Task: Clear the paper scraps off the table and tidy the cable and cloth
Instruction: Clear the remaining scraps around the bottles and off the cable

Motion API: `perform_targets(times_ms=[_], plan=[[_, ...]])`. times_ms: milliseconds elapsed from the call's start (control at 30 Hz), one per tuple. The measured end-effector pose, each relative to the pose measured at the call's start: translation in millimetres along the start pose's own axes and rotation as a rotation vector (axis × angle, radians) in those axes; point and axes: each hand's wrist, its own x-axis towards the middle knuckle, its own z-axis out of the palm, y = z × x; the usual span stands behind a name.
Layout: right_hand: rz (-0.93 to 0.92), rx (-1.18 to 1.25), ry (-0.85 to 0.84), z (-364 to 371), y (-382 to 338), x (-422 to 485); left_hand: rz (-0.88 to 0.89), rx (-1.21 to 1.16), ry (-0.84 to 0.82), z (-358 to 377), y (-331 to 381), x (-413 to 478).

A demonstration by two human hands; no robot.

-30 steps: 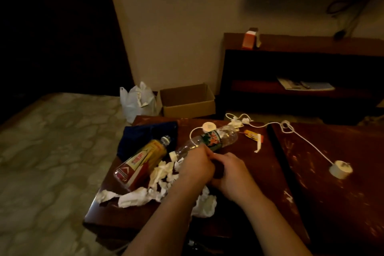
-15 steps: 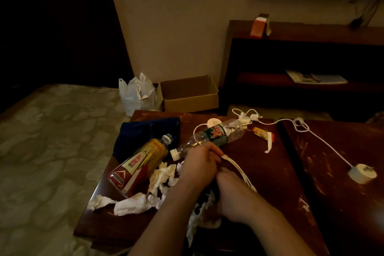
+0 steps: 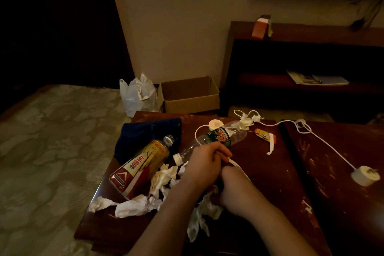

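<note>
My left hand (image 3: 205,164) and right hand (image 3: 236,189) meet at the middle of the dark wooden table (image 3: 268,176). Both have curled fingers around a short stretch of white cable (image 3: 234,164) that runs between them. Crumpled paper scraps (image 3: 133,208) lie left of my hands, and a white wad (image 3: 197,222) hangs below them. More cable (image 3: 324,141) trails right to a white plug (image 3: 363,175). A dark blue cloth (image 3: 145,137) lies bunched at the far left corner.
A yellow-labelled bottle (image 3: 143,164) and a clear bottle (image 3: 220,139) lie on the table by a round white disc (image 3: 216,124) and an orange wrapper (image 3: 264,135). On the floor behind stand a cardboard box (image 3: 189,100) and a plastic bag (image 3: 139,95). A dark shelf unit (image 3: 311,89) is at back right.
A stretch of white cable has come into view between my hands. The paper wad under them has shifted toward me and now hangs lower. My right hand has drawn back slightly.
</note>
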Motion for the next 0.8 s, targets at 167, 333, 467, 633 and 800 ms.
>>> perform_targets(times_ms=[167,333,467,633,800], plan=[[-0.015,0.044,-0.021,-5,3,1,0.072,0.045,-0.075,-3,5,-1],[-0.044,0.047,0.023,-4,4,-2,0.128,0.014,-0.125,-8,4,-5],[-0.065,0.080,0.045,-2,1,-2,0.160,-0.014,-0.070,-12,4,-12],[-0.095,0.124,0.063,-2,-6,-14,0.167,-0.016,-0.028,-18,0,-23],[-0.088,0.182,0.185,4,4,-30,0.138,-0.031,-0.002,-23,-9,-36]])
